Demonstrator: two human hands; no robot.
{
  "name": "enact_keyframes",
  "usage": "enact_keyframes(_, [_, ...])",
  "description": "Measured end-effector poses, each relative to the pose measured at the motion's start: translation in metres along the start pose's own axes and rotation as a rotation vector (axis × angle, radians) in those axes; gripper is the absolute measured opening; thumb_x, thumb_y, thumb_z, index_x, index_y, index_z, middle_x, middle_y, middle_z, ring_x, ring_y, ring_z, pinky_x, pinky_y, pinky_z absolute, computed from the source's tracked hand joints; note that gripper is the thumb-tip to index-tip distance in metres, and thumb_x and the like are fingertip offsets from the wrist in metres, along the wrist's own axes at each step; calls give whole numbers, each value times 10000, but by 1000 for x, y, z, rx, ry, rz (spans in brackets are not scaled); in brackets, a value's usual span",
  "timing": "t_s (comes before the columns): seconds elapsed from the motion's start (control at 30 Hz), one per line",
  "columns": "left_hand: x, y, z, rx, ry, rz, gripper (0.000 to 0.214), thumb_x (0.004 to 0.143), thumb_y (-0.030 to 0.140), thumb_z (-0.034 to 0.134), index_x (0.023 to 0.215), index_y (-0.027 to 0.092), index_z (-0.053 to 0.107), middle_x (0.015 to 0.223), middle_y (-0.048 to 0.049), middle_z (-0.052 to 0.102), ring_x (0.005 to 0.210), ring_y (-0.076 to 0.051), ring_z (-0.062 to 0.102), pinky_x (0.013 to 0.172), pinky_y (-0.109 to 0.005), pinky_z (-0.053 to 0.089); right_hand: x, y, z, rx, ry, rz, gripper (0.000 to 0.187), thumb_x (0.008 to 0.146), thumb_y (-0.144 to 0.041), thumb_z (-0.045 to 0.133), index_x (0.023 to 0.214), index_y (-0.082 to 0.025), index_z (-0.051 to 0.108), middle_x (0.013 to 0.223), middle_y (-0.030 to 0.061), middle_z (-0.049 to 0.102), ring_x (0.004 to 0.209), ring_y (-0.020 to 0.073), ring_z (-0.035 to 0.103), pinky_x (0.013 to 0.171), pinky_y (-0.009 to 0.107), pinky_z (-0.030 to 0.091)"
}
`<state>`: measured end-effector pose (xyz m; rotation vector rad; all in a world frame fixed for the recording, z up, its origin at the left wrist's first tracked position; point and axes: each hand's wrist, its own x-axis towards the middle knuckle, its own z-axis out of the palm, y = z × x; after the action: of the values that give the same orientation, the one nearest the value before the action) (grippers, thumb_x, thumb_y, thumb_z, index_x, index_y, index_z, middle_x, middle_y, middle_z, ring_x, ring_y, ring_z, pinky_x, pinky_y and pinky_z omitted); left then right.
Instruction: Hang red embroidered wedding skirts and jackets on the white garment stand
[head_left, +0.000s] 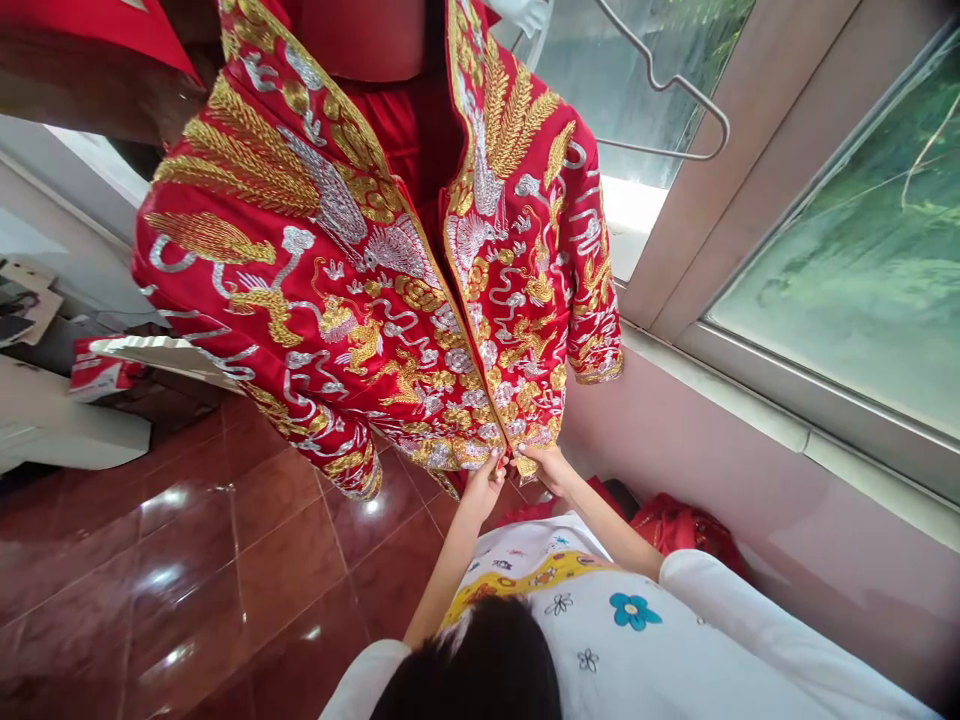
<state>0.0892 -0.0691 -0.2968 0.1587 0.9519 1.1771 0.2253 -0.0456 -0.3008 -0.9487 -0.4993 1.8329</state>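
Observation:
A red jacket (360,280) with heavy gold and silver embroidery hangs in front of me, its front open down the middle. My left hand (484,482) pinches the bottom hem of the jacket's left front panel. My right hand (546,466) grips the hem of the right front panel beside it. Both hands meet at the lower end of the front opening, fingers closed on the cloth. My white top with flower prints (600,620) and my dark hair show at the bottom.
A wire hanger (664,85) hangs by the window (847,250) on the right. Red cloth (682,525) lies by the pink wall. The floor is glossy red tile (187,570). White boxes (67,425) and a red-and-white package (97,372) sit at left.

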Motion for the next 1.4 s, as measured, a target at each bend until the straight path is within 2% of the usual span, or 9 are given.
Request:
enact_keyframes(0.13, [-4,-2,2,8,-85,25,269,658,259,763,727,139,533,623,40,518,473,-17,406,443,-153,323,0,1,-2,9,-10,4,503,545,-205,812,1003,-171,608,842,38,712,707,182,669,708,322,534])
enact_keyframes(0.23, [-6,-8,3,61,-119,82,321,610,264,792,680,149,501,582,69,462,484,-21,391,475,-169,314,-3,2,-1,-9,-27,23,457,497,-174,829,913,-153,640,788,34,707,668,168,657,690,304,523])
enact_keyframes(0.37, [-3,-15,5,81,-53,168,374,564,261,818,677,162,475,554,90,431,467,-23,374,473,-180,294,-6,5,3,15,-11,0,416,466,-140,835,839,-136,651,706,21,689,600,137,624,636,270,514])
enact_keyframes(0.5, [0,-22,7,55,1,236,398,563,349,813,695,168,484,553,84,452,464,-27,392,457,-177,293,-5,9,6,59,52,-25,439,423,-115,840,818,-131,648,676,18,681,546,127,594,566,255,503])
enact_keyframes(0.6, [0,-25,8,35,48,241,369,570,345,808,758,165,546,633,48,543,535,-53,489,512,-189,377,-6,11,7,94,97,-24,442,411,-104,838,807,-136,645,688,18,682,545,123,590,543,243,499])
enact_keyframes(0.77, [-2,-27,12,-19,220,278,405,592,171,783,957,213,611,960,-19,662,838,-126,620,703,-234,481,-6,15,7,134,180,10,401,413,-84,829,763,-147,643,671,3,674,535,106,586,514,213,487])
enact_keyframes(0.97, [-3,-32,20,-51,136,310,395,677,145,720,1047,236,615,1121,-49,653,1065,-188,597,870,-298,493,-4,18,4,160,182,68,288,441,-87,802,667,-140,631,586,-6,645,488,86,557,493,197,468])
enact_keyframes(1.4, [-2,-36,22,-51,107,333,417,703,175,717,1099,244,603,1160,-55,647,1148,-216,561,966,-361,463,-6,19,3,203,188,168,223,501,-44,763,647,-144,628,595,-18,649,511,74,569,508,170,471])
